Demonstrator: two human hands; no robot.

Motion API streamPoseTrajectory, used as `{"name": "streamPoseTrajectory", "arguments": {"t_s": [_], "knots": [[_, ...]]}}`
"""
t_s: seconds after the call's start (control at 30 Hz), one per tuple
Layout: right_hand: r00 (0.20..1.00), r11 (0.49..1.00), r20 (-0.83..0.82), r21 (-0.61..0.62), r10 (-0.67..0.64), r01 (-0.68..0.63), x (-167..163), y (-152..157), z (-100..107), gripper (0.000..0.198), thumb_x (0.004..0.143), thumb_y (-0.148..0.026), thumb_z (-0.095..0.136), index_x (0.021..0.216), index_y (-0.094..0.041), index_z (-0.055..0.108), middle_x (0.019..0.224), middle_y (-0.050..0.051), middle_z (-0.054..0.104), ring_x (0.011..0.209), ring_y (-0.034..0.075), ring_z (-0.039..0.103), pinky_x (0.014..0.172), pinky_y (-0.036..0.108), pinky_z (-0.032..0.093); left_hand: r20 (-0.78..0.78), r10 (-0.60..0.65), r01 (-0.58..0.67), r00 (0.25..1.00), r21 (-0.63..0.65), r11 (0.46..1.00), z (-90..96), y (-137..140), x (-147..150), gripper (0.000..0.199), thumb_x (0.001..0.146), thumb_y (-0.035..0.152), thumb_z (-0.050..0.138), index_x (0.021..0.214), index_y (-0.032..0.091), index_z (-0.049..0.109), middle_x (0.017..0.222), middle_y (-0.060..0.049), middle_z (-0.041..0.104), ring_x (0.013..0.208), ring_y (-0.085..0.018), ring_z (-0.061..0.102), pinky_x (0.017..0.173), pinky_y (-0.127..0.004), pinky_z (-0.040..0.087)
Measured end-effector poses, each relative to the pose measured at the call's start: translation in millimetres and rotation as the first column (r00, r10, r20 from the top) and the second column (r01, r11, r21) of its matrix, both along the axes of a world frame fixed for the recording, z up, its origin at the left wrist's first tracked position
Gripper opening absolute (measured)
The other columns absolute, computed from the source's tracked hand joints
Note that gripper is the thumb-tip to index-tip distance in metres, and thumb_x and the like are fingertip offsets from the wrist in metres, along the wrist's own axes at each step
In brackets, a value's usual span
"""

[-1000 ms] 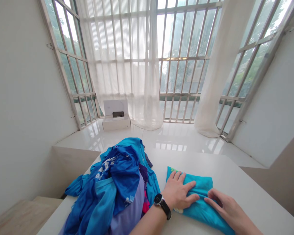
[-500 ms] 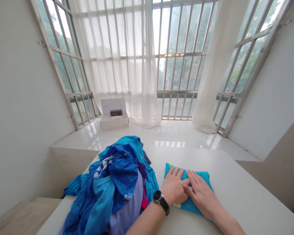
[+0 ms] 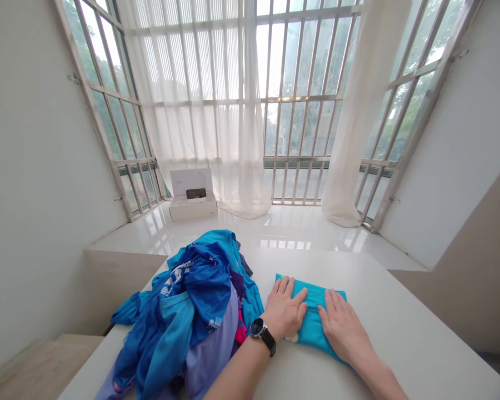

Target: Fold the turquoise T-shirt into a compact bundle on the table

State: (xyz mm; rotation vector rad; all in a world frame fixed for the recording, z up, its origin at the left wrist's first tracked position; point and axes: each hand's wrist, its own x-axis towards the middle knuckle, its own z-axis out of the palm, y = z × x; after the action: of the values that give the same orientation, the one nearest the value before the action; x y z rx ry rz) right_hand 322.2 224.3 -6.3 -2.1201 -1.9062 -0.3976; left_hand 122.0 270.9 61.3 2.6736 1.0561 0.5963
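Note:
A turquoise garment (image 3: 314, 319), folded into a compact rectangle, lies flat on the white table (image 3: 383, 311). My left hand (image 3: 286, 304) rests on its left part, fingers stretched out and pointing away from me; a black-strapped watch (image 3: 259, 329) is on that wrist. On the right part lies my right hand (image 3: 342, 322), flat with its fingers extended. Between the two hands a strip of the cloth shows. Just left of my left forearm is a loose heap of clothes (image 3: 183, 311) in blue, turquoise, lavender, purple and pink.
A white box (image 3: 193, 206) with its lid raised stands on the glossy window ledge (image 3: 250, 228), and a dark phone-like object (image 3: 195, 193) sits on it. Sheer curtains (image 3: 250, 139) hang before the barred windows. A light brown surface (image 3: 37, 364) is low at the left.
My hands have moved apart, from overlapping at the middle of the folded garment to its left and right parts. The view has shifted slightly, and the clothes heap looks unchanged.

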Motion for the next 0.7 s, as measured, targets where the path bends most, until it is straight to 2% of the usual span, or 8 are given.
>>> {"name": "streamPoseTrajectory", "arguments": {"t_s": [0.07,0.17,0.27,0.33,0.43,0.6,0.7], "knots": [[1.0,0.999,0.004,0.029,0.023,-0.023,-2.2,-4.8,3.6,0.058,0.094,-0.036,0.029,0.134,-0.003,0.056,0.143,0.024,0.052,0.135,0.036,0.046,0.108,0.056,0.04,0.013,0.005,-0.005,1.0,-0.01,1.0,0.5,-2.8,-0.1,0.048,0.101,0.045,0.031,0.144,0.029,0.048,0.157,-0.006,0.035,0.145,-0.033,0.027,0.12,-0.05,0.02],[0.997,0.995,0.003,0.058,0.079,-0.079,-6.9,-11.2,21.2,0.051,0.093,-0.029,0.032,0.127,-0.006,0.062,0.135,0.024,0.059,0.128,0.036,0.053,0.107,0.057,0.04,0.002,0.011,-0.011,1.0,-0.006,1.0,0.6,-5.6,-0.7,0.048,0.101,0.046,0.03,0.143,0.032,0.049,0.156,-0.005,0.036,0.145,-0.032,0.028,0.12,-0.051,0.021],[0.974,0.973,-0.033,0.061,0.224,-0.222,-13.8,-11.2,45.4,0.045,0.095,-0.026,0.034,0.125,-0.013,0.065,0.131,0.016,0.064,0.121,0.029,0.06,0.109,0.049,0.042,-0.016,0.004,-0.003,1.0,0.017,1.0,0.7,-6.5,-0.9,0.048,0.102,0.047,0.029,0.144,0.033,0.046,0.156,-0.007,0.037,0.144,-0.032,0.029,0.118,-0.054,0.023],[0.954,0.956,-0.066,0.065,0.291,-0.287,-17.8,-6.4,54.7,0.044,0.096,-0.029,0.035,0.126,-0.016,0.065,0.133,0.012,0.063,0.123,0.025,0.059,0.11,0.044,0.043,-0.02,-0.003,0.004,1.0,0.033,0.999,1.0,-6.3,-1.0,0.048,0.102,0.046,0.028,0.145,0.033,0.045,0.155,-0.008,0.039,0.144,-0.032,0.03,0.117,-0.054,0.024],[0.967,0.969,-0.057,0.019,0.248,-0.247,-18.6,3.7,48.9,0.047,0.097,-0.035,0.037,0.13,-0.013,0.062,0.138,0.016,0.06,0.129,0.029,0.054,0.109,0.045,0.044,-0.019,-0.003,0.004,1.0,0.04,0.999,1.5,-5.5,-1.5,0.048,0.103,0.047,0.027,0.144,0.032,0.047,0.153,-0.01,0.04,0.143,-0.032,0.031,0.117,-0.054,0.025],[0.987,0.988,0.059,-0.055,0.149,-0.146,-10.7,9.8,18.8,0.052,0.094,-0.027,0.034,0.138,-0.008,0.054,0.146,0.019,0.05,0.138,0.032,0.044,0.113,0.049,0.037,0.001,0.019,-0.019,1.0,0.029,0.999,-1.4,-4.1,-1.8,0.046,0.103,0.044,0.028,0.143,0.034,0.048,0.154,-0.008,0.04,0.143,-0.031,0.032,0.117,-0.054,0.026],[0.996,0.995,0.079,-0.088,0.047,-0.04,-8.4,5.0,14.5,0.057,0.094,-0.027,0.028,0.142,-0.004,0.048,0.149,0.021,0.045,0.139,0.033,0.04,0.114,0.051,0.034,0.01,0.033,-0.033,0.999,0.033,0.999,-4.1,-3.6,-1.4,0.045,0.102,0.043,0.033,0.143,0.033,0.048,0.155,-0.007,0.039,0.144,-0.03,0.031,0.117,-0.054,0.026]]}}
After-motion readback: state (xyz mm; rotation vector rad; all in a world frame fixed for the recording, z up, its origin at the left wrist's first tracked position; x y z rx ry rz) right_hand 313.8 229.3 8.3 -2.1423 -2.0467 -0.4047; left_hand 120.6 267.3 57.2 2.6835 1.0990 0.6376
